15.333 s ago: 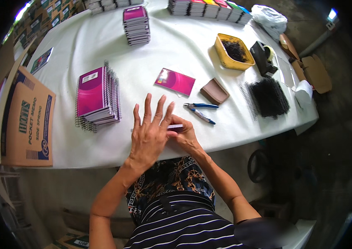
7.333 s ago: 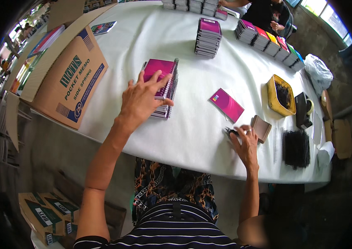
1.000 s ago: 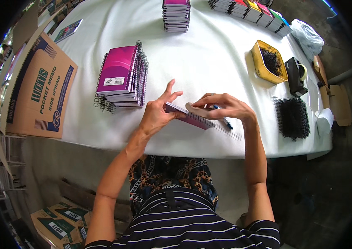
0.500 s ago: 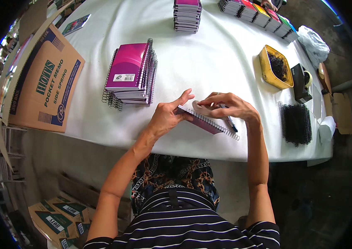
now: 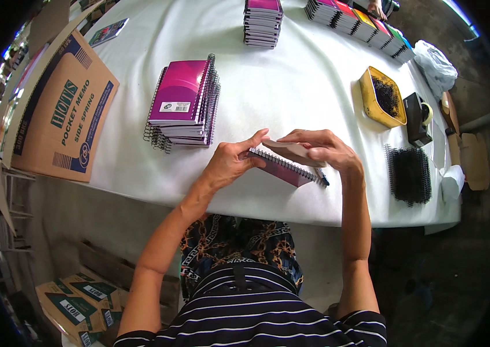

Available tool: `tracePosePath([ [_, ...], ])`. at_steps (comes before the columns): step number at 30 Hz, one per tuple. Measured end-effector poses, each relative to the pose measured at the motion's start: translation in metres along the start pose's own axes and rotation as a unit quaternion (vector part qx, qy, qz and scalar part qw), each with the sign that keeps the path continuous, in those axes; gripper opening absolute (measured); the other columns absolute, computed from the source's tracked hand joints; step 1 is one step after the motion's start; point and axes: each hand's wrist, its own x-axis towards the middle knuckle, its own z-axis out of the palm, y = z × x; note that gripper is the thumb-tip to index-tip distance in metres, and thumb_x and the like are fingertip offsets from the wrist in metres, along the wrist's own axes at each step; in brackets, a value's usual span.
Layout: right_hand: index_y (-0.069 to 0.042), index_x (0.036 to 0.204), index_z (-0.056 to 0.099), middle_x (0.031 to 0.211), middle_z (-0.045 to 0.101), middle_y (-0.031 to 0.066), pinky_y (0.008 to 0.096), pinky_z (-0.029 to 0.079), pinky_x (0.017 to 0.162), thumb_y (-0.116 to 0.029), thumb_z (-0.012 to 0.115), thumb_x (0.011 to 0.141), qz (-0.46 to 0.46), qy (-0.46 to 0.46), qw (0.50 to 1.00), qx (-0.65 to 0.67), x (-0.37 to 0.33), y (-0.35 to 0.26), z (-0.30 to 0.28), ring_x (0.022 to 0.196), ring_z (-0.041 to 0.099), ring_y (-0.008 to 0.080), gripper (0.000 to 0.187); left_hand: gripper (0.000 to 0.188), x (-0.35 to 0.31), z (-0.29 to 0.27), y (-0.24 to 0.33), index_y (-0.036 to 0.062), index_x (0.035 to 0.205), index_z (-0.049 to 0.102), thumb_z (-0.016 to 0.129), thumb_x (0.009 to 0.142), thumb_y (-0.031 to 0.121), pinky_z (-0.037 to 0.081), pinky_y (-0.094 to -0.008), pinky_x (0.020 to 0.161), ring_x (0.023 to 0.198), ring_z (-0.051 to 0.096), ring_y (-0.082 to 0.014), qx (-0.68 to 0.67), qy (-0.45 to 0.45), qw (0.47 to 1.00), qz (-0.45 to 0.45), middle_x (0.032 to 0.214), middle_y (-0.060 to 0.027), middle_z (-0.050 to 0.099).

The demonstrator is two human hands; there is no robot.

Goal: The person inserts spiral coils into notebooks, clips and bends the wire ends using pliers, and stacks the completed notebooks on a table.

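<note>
A small spiral notebook [image 5: 281, 171] with a purple cover is held tilted over the near part of the table, its coil edge facing up. My left hand [image 5: 229, 165] grips its left end between thumb and fingers. Above the coil, my right hand [image 5: 330, 151] is closed on a flat beige-grey piece [image 5: 292, 152], whose far-left tip is close to my left thumb. Whether that piece joins the notebook cannot be seen. A thin dark pen-like tool [image 5: 322, 175] shows below my right fingers, mostly hidden. Left of the hands stands a stack of purple spiral notebooks [image 5: 178, 87].
A brown carton [image 5: 74, 110] is at the left. Farther back are another notebook stack [image 5: 262, 26] and a row of colourful notebooks [image 5: 355, 26], near another person's hand [image 5: 377, 8]. At right: yellow tub [image 5: 384, 118], tape dispenser [image 5: 417, 121], black coils [image 5: 409, 174].
The coil's loose end, which stuck out past the notebook's lower right, now ends near its corner. The beige-grey piece has swung into fuller view between my hands.
</note>
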Motion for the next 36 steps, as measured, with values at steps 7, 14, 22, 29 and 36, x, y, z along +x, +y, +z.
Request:
tracePosePath([
  [7, -0.012, 0.122, 0.068, 0.125, 0.062, 0.0146, 0.0442, 0.044, 0.097, -0.047, 0.074, 0.077, 0.103, 0.153, 0.972, -0.145, -0.048, 0.012, -0.042, 0.108, 0.059, 0.03, 0.057, 0.056, 0.007, -0.007, 0.019, 0.0175, 0.137, 0.056, 0.071, 0.086, 0.035, 0.054, -0.0274, 0.082, 0.1, 0.061, -0.009, -0.148, -0.074, 0.981, -0.097, 0.125, -0.0039, 0.066],
  [14, -0.01, 0.108, 0.069, 0.114, 0.063, 0.0087, 0.0453, 0.037, 0.099, -0.007, 0.072, 0.081, 0.047, 0.354, 0.861, -0.363, -0.056, 0.023, 0.027, 0.114, 0.054, 0.0296, 0.027, 0.057, -0.009, -0.009, 0.02, 0.0098, 0.134, 0.058, 0.073, 0.085, 0.035, 0.041, -0.0361, 0.107, 0.122, 0.057, -0.019, -0.135, -0.079, 0.987, -0.048, 0.124, -0.0067, 0.066],
  [22, -0.014, 0.138, 0.05, 0.127, 0.05, 0.0191, 0.0486, 0.037, 0.101, -0.009, 0.066, 0.087, 0.101, 0.39, 0.755, -0.517, -0.061, 0.069, 0.083, 0.12, 0.048, 0.0351, 0.054, 0.051, -0.005, 0.011, 0.031, 0.0066, 0.133, 0.058, 0.065, 0.09, 0.033, 0.049, -0.0288, 0.098, 0.118, 0.06, -0.0193, -0.045, -0.021, 0.998, -0.05, 0.124, -0.0093, 0.066],
  [29, -0.007, 0.117, 0.067, 0.101, 0.06, 0.0132, 0.0366, 0.051, 0.074, 0.004, 0.07, 0.078, -0.059, 0.415, 0.843, -0.337, -0.047, -0.006, 0.135, 0.089, 0.06, 0.0279, 0.041, 0.055, -0.013, 0.023, 0.033, 0.0194, 0.139, 0.052, 0.061, 0.091, 0.043, 0.057, -0.0357, 0.061, 0.098, 0.069, -0.0308, 0.4, 0.156, 0.898, 0.098, 0.108, -0.0194, 0.069],
  [36, -0.009, 0.118, 0.067, 0.1, 0.06, 0.0112, 0.0379, 0.05, 0.074, 0.004, 0.073, 0.071, -0.115, 0.402, 0.835, -0.358, -0.034, -0.018, 0.142, 0.087, 0.058, 0.0276, 0.049, 0.055, -0.012, 0.028, 0.048, 0.0181, 0.138, 0.054, 0.07, 0.086, 0.025, 0.055, -0.0366, 0.064, 0.101, 0.068, -0.0306, 0.401, 0.171, 0.893, 0.109, 0.105, -0.018, 0.069],
])
